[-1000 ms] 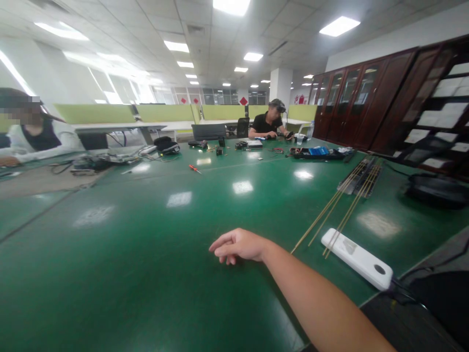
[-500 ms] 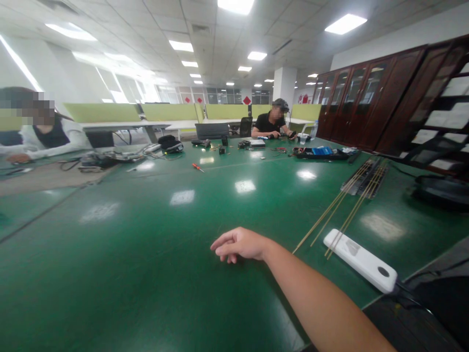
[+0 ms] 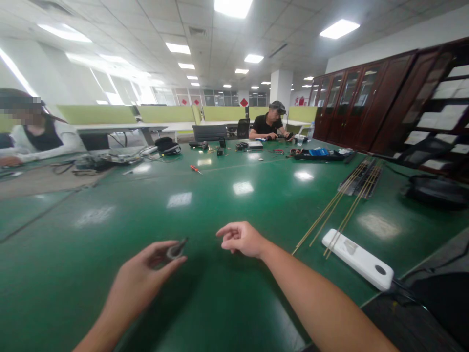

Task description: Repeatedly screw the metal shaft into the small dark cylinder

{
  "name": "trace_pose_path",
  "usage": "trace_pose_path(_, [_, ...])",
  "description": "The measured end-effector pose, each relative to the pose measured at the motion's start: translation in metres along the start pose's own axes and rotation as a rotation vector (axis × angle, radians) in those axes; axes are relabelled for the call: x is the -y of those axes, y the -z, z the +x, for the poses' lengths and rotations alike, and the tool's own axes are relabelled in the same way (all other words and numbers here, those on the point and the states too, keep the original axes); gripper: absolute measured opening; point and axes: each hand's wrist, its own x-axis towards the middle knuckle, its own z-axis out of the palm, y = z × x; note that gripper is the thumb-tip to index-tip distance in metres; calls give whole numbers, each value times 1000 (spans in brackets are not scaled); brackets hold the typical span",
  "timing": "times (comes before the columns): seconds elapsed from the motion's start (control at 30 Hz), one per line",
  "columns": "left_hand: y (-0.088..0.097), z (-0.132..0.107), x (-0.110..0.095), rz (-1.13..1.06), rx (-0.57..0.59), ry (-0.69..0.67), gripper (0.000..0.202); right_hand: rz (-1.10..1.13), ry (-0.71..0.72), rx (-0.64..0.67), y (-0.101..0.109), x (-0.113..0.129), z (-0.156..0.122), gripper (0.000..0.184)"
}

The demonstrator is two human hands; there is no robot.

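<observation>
Free gap btwn L hand (image 3: pixel 141 271) & R hand (image 3: pixel 244 239); table (image 3: pixel 205 208) free fwd of both, up to screwdriver (image 3: pixel 195 169). R side blocked: sticks (image 3: pixel 342 189), wht bar (image 3: pixel 361 261).

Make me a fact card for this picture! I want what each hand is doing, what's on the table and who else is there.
Left hand: holding a small grey ring-shaped thing with a dark tip; too blurry to name
Right hand: loosely curled, nothing visible in it
Table: shiny, green
Right side: thin wood-coloured sticks, some crossing a long white box
Farther off: red-handled screwdriver
Other people: one in a black shirt, one in white sleeves
</observation>
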Motion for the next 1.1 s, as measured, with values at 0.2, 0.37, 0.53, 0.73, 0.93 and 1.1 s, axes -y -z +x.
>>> trace_pose_path(0.2, [-77, 37, -28, -40, 154, -266, 33, -322, 98, -141, 4, 0, -1, 55])
trace_pose_path(0.37, [-83, 34, -14, -77, 193, -323, 33, -557, 115, -142, 4, 1, -3, 42])
trace_pose_path(0.53, [-79, 35, -14, -159, 138, -221, 28, -665, 112, -122, 3, 4, -5, 32])
trace_pose_path(0.73, [-79, 34, -17, -164, 160, -206, 23, -649, 120, -127, 2, 6, -6, 29])
trace_pose_path(0.93, [-79, 31, -19, -182, 156, -204, 23, -655, 100, -114, 0, 4, -7, 21])
trace_pose_path(1.1, [-79, 32, -21, -184, 170, -207, 22, -643, 97, -121, -1, 3, -7, 17])
